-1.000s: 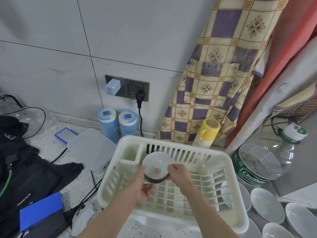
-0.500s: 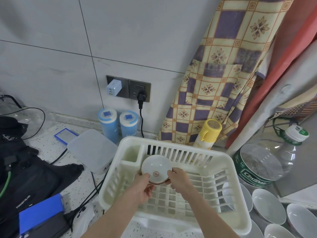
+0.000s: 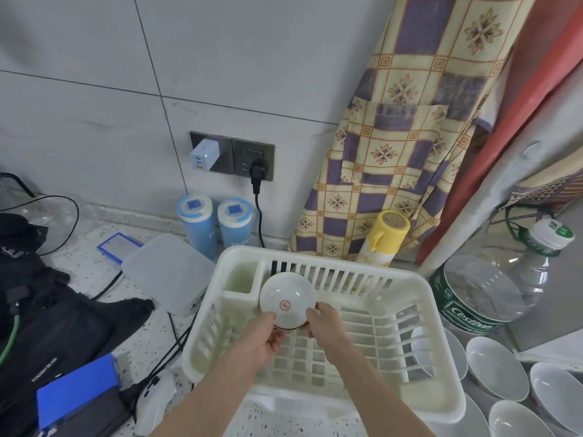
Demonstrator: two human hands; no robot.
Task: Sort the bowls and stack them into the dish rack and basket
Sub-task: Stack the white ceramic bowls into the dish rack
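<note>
The white slatted plastic dish rack [image 3: 410, 310] sits on the speckled stone counter [image 3: 94, 266], its far rim near the grey tiled wall [image 3: 94, 121] and just in front of a yellow-capped spray can [image 3: 383, 238]. On its left a translucent lidded plastic box [image 3: 167, 272] lies just beside the rim, with black cables [image 3: 172, 345] running along that side; on its right a large clear plastic water jug [image 3: 492, 288] lies on its side close to the far corner. White ceramic bowls [image 3: 497, 367] crowd the counter against the rack's right wall. Most of the rack's gridded floor is bare, and its square cutlery compartment [image 3: 241, 275] at the far left corner looks bare inside. A small white ceramic bowl with a red emblem and a dark rim [image 3: 285, 299] is held on edge at the rack's far left, just beside that compartment, its underside facing the camera. Both forearms reach in over the near rim. The left hand [image 3: 262, 339] pinches the bowl's lower left edge and the right hand [image 3: 325, 326] grips its lower right edge, fingers of both curled around the rim.
</note>
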